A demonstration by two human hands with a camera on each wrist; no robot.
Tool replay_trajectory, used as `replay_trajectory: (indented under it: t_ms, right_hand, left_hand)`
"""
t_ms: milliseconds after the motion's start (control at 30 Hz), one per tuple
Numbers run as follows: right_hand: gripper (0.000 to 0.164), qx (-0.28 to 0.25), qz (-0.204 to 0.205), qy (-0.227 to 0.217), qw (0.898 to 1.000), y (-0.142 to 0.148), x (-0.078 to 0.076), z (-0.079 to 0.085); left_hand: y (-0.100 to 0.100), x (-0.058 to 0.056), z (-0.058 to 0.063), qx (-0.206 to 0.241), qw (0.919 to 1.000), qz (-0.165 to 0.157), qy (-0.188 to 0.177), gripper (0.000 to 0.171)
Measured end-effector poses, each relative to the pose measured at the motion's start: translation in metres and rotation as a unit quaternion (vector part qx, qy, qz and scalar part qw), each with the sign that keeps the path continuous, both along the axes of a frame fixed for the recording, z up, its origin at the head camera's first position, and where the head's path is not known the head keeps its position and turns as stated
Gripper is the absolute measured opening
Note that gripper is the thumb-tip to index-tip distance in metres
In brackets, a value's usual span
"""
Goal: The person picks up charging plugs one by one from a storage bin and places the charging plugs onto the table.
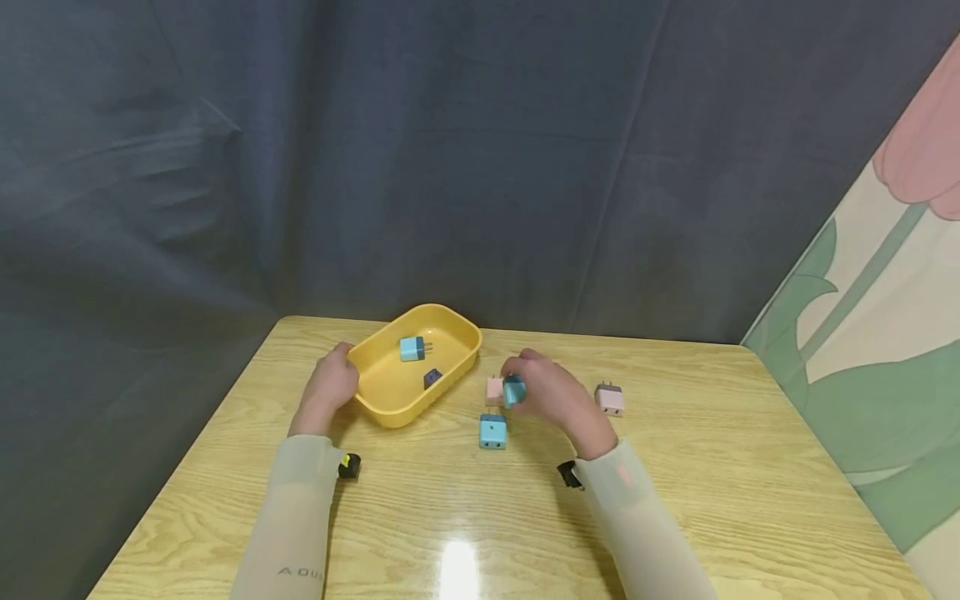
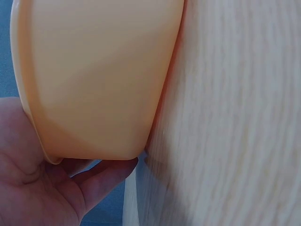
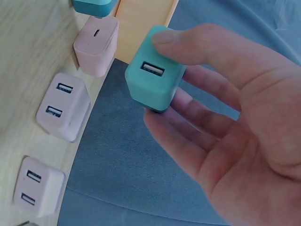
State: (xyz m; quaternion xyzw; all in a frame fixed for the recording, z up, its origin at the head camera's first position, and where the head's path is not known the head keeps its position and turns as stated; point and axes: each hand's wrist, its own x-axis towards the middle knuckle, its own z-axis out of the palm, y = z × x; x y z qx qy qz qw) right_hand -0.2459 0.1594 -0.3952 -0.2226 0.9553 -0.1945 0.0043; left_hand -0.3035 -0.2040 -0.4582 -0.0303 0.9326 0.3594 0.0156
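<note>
While aloft, charger (image 3: 153, 80) in right hand (image 1: 555, 392).

In the head view, the pale wood-grain counter (image 1: 720, 475) is being lit brightly, and a white patch of glare is being reflected near its lower edge. Soft shadows are being cast beside the beige long sleeves (image 1: 296, 508), while the dark blue-grey fabric curtain (image 1: 465, 183) is being left dim. In the dimmer left wrist view, the smooth yellow plastic tray (image 2: 103, 80) is being tinted peach and crossed by a faint diffuse shadow; the wood grain is being softly blurred. In the cool-toned right wrist view, the turquoise block-shaped plastic charger (image 3: 148, 84) is being rendered fairly sharply.
</note>
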Motion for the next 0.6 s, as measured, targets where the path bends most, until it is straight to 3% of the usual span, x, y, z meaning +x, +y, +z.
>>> replay_trajectory:
  t_ms: [600]
  right_hand:
    - [0.038,0.044,-0.005,-0.042,0.998,0.015,0.005,-0.003]
  left_hand:
    - [-0.002,0.000,-0.001,0.004,0.9999,-0.004,-0.009,0.058]
